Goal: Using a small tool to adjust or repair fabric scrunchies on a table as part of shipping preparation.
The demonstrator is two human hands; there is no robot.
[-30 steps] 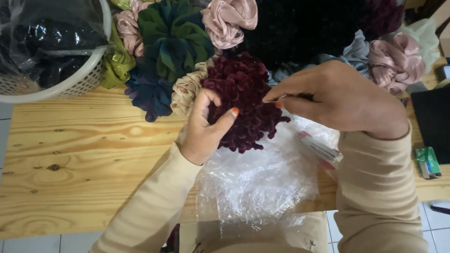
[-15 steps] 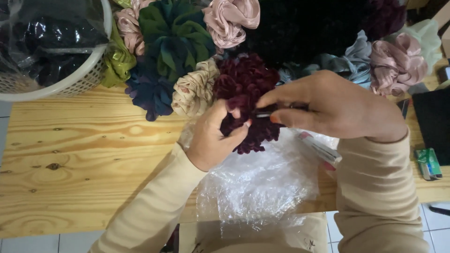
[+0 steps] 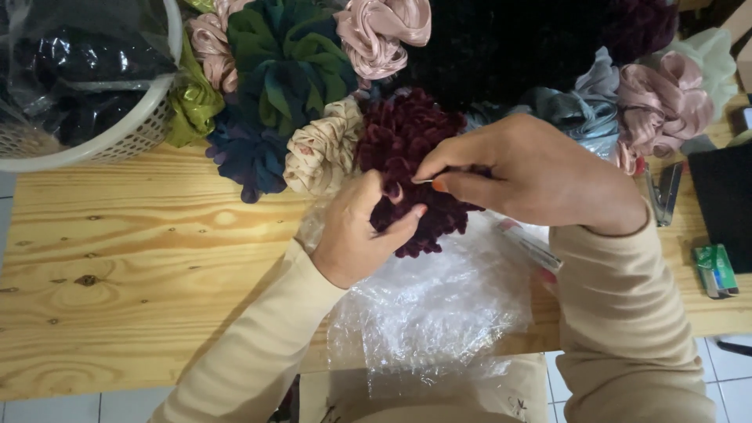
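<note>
Centrally, a dark red scrunchie [image 3: 407, 157] is held above the wooden table [image 3: 141, 266], over crinkled clear plastic [image 3: 431, 313]. It is gripped from below-left by the left hand [image 3: 356, 235], fingers curled around its edge, while its right side is pinched by the right hand [image 3: 533, 172], fingertips pressed together on something thin.

Plush maroon velvet scrunchie [image 3: 407, 149]; glossy pink satin scrunchie [image 3: 384, 31] at upper centre; crinkled clear plastic [image 3: 431, 313]; knotty matt pine table [image 3: 141, 266].
</note>
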